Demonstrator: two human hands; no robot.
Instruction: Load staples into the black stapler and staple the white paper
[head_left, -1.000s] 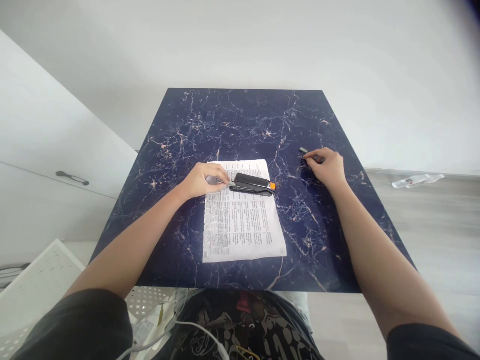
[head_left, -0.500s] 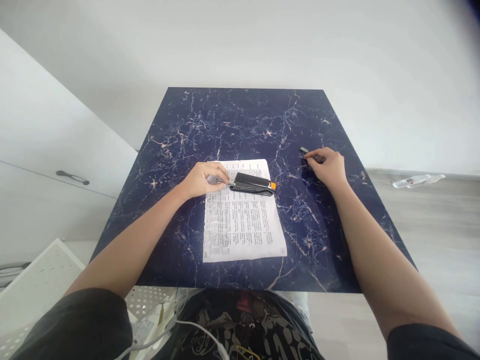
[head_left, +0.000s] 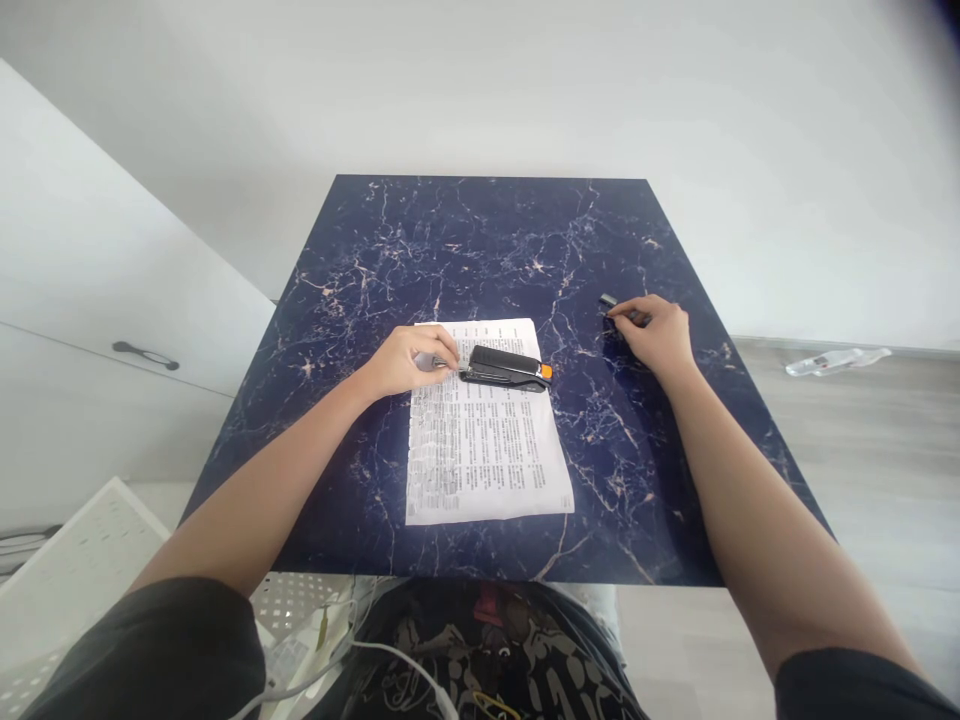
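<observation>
Against a plain white wall, a dark blue marbled table point(head_left: 487, 240). On its near half, a printed sheet point(head_left: 484, 450), squared to the wearer. Across the sheet's far end, a black stapler point(head_left: 506, 368), lying flat, orange tip to the right, bare metal tail to the left. Left hand point(head_left: 409, 360) resting at the sheet's far left corner, fingers point(head_left: 446, 352) curled and pinched with the thumb on that metal tail; black body of the stapler clear of the hand, just beyond the fingertips. Right hand point(head_left: 656, 335) well apart, flat on bare table to the right, fingers loosely bent, tips touching a small dark piece point(head_left: 607, 300) at their far left end; too small to tell whether pinched or merely touched. To the left, a white cabinet point(head_left: 90, 280) with a dark handle point(head_left: 145, 355). On the floor at right, a clear bottle point(head_left: 832, 360).
</observation>
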